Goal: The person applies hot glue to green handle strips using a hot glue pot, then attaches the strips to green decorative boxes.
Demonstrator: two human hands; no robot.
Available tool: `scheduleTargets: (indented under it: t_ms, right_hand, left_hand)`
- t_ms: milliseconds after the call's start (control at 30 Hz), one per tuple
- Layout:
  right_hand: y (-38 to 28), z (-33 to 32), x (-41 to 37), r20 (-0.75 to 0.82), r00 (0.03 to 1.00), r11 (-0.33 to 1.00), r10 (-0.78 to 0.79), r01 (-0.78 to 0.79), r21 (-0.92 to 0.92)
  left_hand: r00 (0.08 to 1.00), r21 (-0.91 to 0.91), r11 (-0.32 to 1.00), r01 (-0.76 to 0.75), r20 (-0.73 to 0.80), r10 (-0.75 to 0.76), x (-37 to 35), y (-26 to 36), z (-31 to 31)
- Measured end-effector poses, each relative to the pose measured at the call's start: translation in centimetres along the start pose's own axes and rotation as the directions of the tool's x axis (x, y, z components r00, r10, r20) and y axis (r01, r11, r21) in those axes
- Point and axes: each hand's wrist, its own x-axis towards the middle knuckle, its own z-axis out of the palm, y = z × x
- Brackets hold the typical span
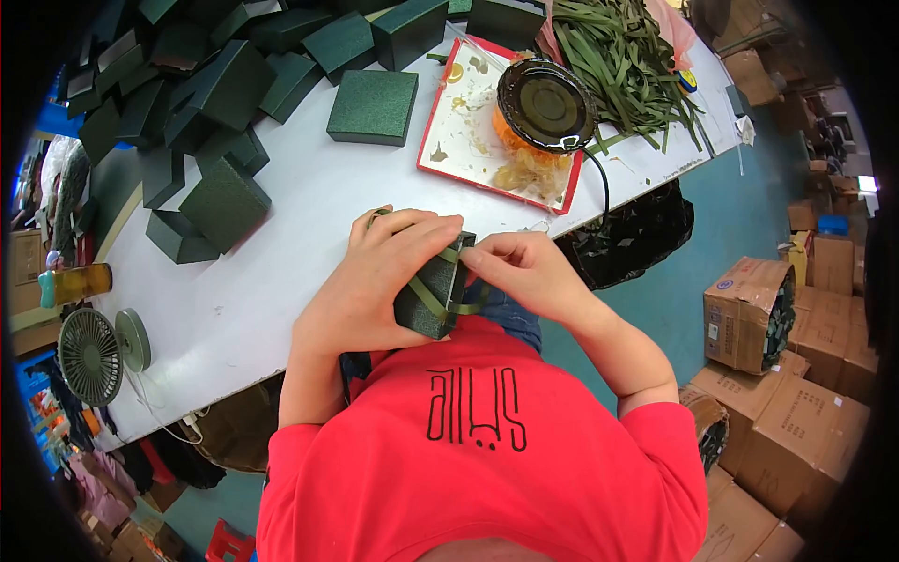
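Observation:
A small dark green box (440, 279) is held close to my red shirt, at the table's front edge. My left hand (384, 262) wraps over it from the left, thumb below and fingers across the top. Flat olive-green ribbon (428, 298) runs across the box, and a loose end hangs from its right side. My right hand (524, 267) is closed in a pinch at the box's right edge, where the ribbon passes. The fingertips partly hide what they grip.
Many dark green boxes (373, 106) are heaped at the back left. A red-rimmed tray (449, 140) bears a round black-topped pot (546, 105) with a cord. Cut green ribbons (623, 66) lie at the back right. A small fan (91, 356) stands left; cartons (749, 314) stand right.

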Motion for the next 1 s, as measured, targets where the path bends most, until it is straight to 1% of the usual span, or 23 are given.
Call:
scheduleTargets:
  t_ms: [100,200,300,400,500,600,700,733,833,867,900,967,1000]
  right_hand:
    - [-0.7,0.5,0.0,-0.066,0.998,0.992,0.004,-0.013,-0.128]
    - [0.6,-0.1,0.6,-0.053,0.999,0.976,0.01,-0.022,-0.216]
    - [1.4,-0.5,0.9,-0.019,0.999,0.989,0.043,-0.045,-0.144]
    - [1.3,0.1,0.9,-0.003,0.998,0.996,0.062,-0.062,0.056]
    - [1.5,-0.2,1.0,0.017,0.995,0.993,0.097,-0.098,0.061]
    - [1.5,-0.8,1.3,0.084,0.992,0.995,0.096,-0.093,-0.031]
    - [-0.8,-1.2,0.9,0.101,0.981,0.986,0.165,-0.165,-0.002]
    - [-1.1,-1.8,0.7,0.121,0.972,0.979,0.204,-0.201,-0.035]
    - [-1.7,-2.1,0.0,0.048,0.995,0.994,0.09,-0.093,0.059]
    - [-1.1,-2.8,0.0,0.088,0.994,0.995,0.068,-0.074,0.07]
    - [-1.0,-2.6,0.0,0.069,0.995,0.997,0.068,-0.07,0.032]
    - [-0.8,-2.1,-0.1,0.027,0.997,0.997,0.066,-0.065,-0.042]
    - [-0.6,-2.5,-0.2,0.095,0.989,0.991,0.111,-0.103,-0.086]
  left_hand:
    - [0.999,0.093,0.995,-0.034,0.018,0.033,0.3,0.4,-0.2]
    - [0.998,0.123,0.992,-0.021,0.067,0.013,0.3,0.7,-0.2]
    - [0.995,0.133,0.99,-0.05,0.092,0.038,0.1,0.6,0.0]
    - [0.992,0.122,0.991,-0.053,0.124,0.038,0.1,0.7,-0.1]
    - [0.989,0.145,0.987,-0.064,0.142,0.043,0.3,0.9,-0.2]
    - [0.989,0.161,0.985,-0.061,0.141,0.038,0.3,0.7,-0.1]
    - [0.996,0.096,0.995,0.013,0.084,-0.021,0.3,0.4,-0.4]
    - [0.998,0.078,0.997,0.016,0.061,-0.021,0.2,0.3,-0.5]
    - [1.0,0.026,1.0,0.012,-0.007,-0.012,-0.1,-0.2,-0.7]
    - [1.0,0.011,1.0,-0.001,-0.028,0.002,-0.2,-0.3,-0.7]
    - [0.999,-0.004,1.0,-0.016,-0.048,0.015,-0.2,-0.4,-0.7]
    - [0.999,-0.003,1.0,-0.006,-0.042,0.006,-0.3,-0.5,-0.8]
    - [0.999,-0.003,1.0,-0.002,-0.038,0.002,-0.3,-0.5,-0.9]
